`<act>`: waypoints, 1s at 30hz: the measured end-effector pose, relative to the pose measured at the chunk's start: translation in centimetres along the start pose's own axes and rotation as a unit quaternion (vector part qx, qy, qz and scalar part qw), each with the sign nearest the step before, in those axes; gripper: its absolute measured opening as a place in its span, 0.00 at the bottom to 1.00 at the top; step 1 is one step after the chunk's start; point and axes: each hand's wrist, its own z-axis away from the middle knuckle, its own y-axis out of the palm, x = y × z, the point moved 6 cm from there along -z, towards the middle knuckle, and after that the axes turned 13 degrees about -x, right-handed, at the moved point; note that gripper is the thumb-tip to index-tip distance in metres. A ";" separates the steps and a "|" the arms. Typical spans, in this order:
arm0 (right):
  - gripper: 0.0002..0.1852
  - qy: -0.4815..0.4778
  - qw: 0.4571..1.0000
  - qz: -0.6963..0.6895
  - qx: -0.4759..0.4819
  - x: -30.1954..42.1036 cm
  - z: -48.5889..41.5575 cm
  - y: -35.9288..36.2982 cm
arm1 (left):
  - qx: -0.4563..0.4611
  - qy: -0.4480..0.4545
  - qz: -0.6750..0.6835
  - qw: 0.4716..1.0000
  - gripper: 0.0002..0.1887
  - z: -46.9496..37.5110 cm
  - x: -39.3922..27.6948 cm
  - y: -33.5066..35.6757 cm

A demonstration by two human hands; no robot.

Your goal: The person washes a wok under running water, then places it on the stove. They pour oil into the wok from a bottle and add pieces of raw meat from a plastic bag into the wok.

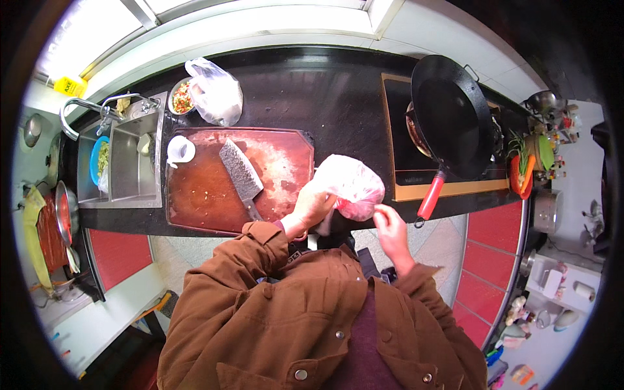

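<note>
A white plastic bag (353, 180) with something pinkish-red inside hangs over the counter's front edge, right of the cutting board. My left hand (312, 204) grips this bag on its left side. The fingers of my right hand (390, 226) are bent at the bag's lower right, thumb and forefinger close together; whether they pinch the plastic is too small to tell. On the wooden cutting board (200, 195) lies a cleaver (241, 170), its handle towards me. A small white cup (181, 148) stands at the board's upper left corner.
A black wok (453, 117) with a red handle (431, 197) sits over the induction cooktop (404, 178) on the right. Behind the board are a bowl of chopped peppers (182, 100) and a knotted plastic bag (219, 95). Left is a double steel sink (134, 180) holding a blue basin (99, 158).
</note>
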 end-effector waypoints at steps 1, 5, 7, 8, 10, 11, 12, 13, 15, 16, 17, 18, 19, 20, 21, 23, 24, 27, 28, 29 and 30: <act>0.13 -0.155 0.986 0.045 -0.044 1.1 0.1 0.9 | -0.015 0.011 0.007 1.000 0.06 0.1 -0.3 -0.3; 0.12 -0.261 0.954 0.149 -0.023 1.2 -1.3 6.0 | -0.038 0.023 -0.015 0.999 0.05 -0.5 -0.8 -0.7; 0.11 -0.243 0.957 0.152 -0.044 1.1 -1.9 5.2 | -0.106 0.014 -0.063 0.992 0.05 -1.4 -0.1 -2.0; 0.11 -0.236 0.959 0.149 -0.057 1.1 -2.1 4.4 | -0.130 -0.013 -0.080 0.988 0.05 -1.7 0.5 -2.6; 0.07 -0.185 0.976 0.041 -0.103 0.8 -1.7 2.0 | -0.114 -0.036 -0.056 0.991 0.06 -1.9 1.0 -2.9; 0.06 -0.150 0.983 0.023 -0.105 0.4 -1.4 1.4 | -0.102 -0.042 -0.047 0.993 0.06 -1.8 0.9 -3.0; 0.06 -0.088 0.991 0.018 -0.099 -0.3 -1.4 1.1 | -0.082 -0.051 -0.033 0.995 0.07 -1.7 0.8 -2.9; 0.05 -0.105 0.986 -0.036 -0.125 0.0 -1.0 0.8 | -0.067 -0.026 -0.045 0.996 0.07 -1.5 0.1 -3.0; 0.03 -0.085 0.976 -0.122 -0.160 -0.1 -0.7 0.8 | -0.020 0.009 -0.089 0.996 0.10 -1.5 -1.4 -2.9; 0.02 -0.115 0.972 -0.122 -0.166 0.3 -0.5 0.9 | 0.007 0.019 -0.110 0.994 0.11 -1.5 -2.1 -2.8; 0.01 -0.144 0.967 -0.123 -0.172 0.7 -0.3 1.2 | 0.018 0.087 -0.122 0.989 0.15 -1.5 -3.6 -2.4; 0.02 -0.156 0.964 -0.121 -0.175 0.9 -0.3 1.3 | 0.018 0.102 -0.087 0.991 0.14 -1.5 -4.7 -1.9; 0.05 -0.133 0.971 -0.130 -0.152 0.8 -0.4 1.6 | 0.021 0.151 -0.086 0.985 0.12 -1.5 -5.9 -1.3; 0.05 -0.123 0.975 -0.121 -0.143 0.8 -0.5 1.6 | 0.007 0.212 -0.083 0.974 0.11 -1.5 -7.0 -1.1; 0.06 -0.112 0.978 -0.111 -0.136 0.7 -0.7 1.5 | 0.007 0.149 -0.044 0.988 0.10 -1.8 -6.3 -1.3; 0.07 -0.077 0.977 -0.115 -0.160 0.4 -1.0 0.2 | 0.019 0.029 0.020 0.999 0.09 -2.1 -4.0 -1.9; 0.06 -0.114 0.959 -0.160 -0.206 0.9 -1.0 -0.8 | 0.025 -0.033 0.051 0.998 0.08 -2.1 -2.7 -2.3; 0.07 0.024 0.949 -0.250 -0.193 -0.8 -0.6 -2.3 | -0.051 -0.130 0.202 0.969 0.06 -1.7 -0.1 -4.8; 0.09 0.016 0.944 -0.261 -0.201 -0.8 -0.3 -2.7 | -0.048 -0.178 0.230 0.956 0.05 -1.2 0.5 -5.2; 0.10 0.053 0.934 -0.290 -0.200 -1.4 0.2 -3.0 | -0.069 -0.152 0.216 0.962 0.04 -1.1 0.3 -5.9; 0.11 0.078 0.922 -0.327 -0.193 -1.8 0.8 -3.2 | -0.088 -0.127 0.190 0.970 0.04 -1.0 -0.2 -6.6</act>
